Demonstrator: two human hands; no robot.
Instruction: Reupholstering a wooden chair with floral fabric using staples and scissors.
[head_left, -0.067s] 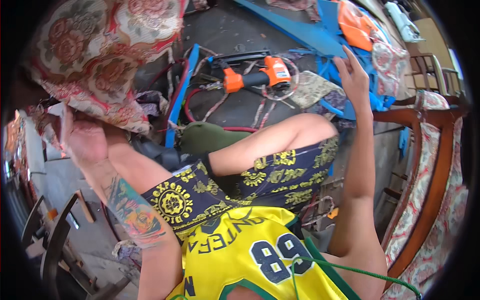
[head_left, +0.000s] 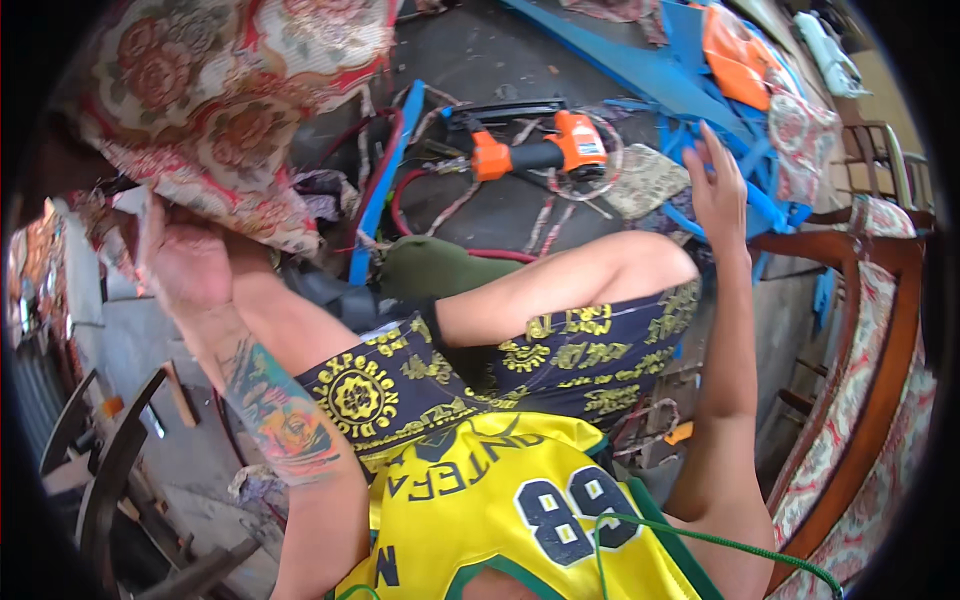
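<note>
My left hand (head_left: pixel 192 265) is at the lower left edge of a large floral upholstery piece (head_left: pixel 215 110) with red trim. Its palm and thumb show, but the fingers are hidden by the fabric, so whether they grip it is unclear. My right hand (head_left: pixel 718 195) is raised at the right, above my knee, fingers stretched out with nothing in them. Beyond it lie blue strips and sheets (head_left: pixel 690 100). Between the hands, an orange-and-black nail gun or stapler (head_left: pixel 538 156) rests on the dark surface in front of my crossed legs.
A blue strip (head_left: pixel 390 175) and a red hose (head_left: pixel 400 205) lie left of the tool. Scraps of patterned fabric (head_left: pixel 640 182) are scattered around. An orange bag (head_left: pixel 740 55) sits far right. A wooden chair frame with floral padding (head_left: pixel 845 370) stands close to my right arm. Dark curved wooden parts (head_left: pixel 110 480) are at lower left.
The whole view has shifted so that things appear further right. My right hand has come slightly nearer to me, fingers still stretched. My left hand stays at the upholstery edge.
</note>
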